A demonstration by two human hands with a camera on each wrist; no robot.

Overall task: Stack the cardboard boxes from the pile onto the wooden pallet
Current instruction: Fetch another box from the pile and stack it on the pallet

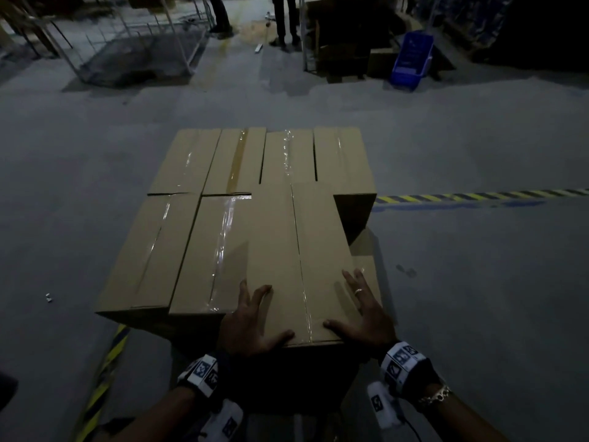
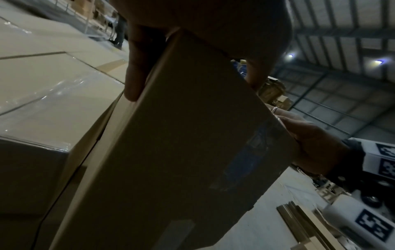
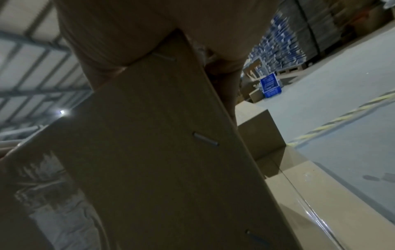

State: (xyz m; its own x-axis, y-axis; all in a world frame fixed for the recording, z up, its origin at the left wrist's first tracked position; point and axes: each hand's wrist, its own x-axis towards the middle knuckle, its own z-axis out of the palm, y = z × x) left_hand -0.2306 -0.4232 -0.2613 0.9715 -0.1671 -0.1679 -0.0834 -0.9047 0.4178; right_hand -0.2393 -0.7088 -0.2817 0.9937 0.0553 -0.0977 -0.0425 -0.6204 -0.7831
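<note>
Held cardboard box (image 1: 287, 256) sits at 6 o'clock in the head view, long axis toward 12, top level with the stacked boxes (image 1: 236, 161) around it; its near end sticks out past the front edge of the stack. Left hand (image 1: 251, 320) grips the near-left corner, fingers spread flat on top, thumb along the near edge. Right hand (image 1: 366, 311) does the same on the near-right corner; ring visible. One slot at 3 o'clock is lower, the box (image 1: 363, 247) there in shadow. Pallet itself can't be made out. Hazard tape (image 1: 478, 196) runs off at 3 o'clock, blue crate (image 1: 411, 59) at 1 o'clock, two standing people (image 1: 287, 20) at 12.
</note>
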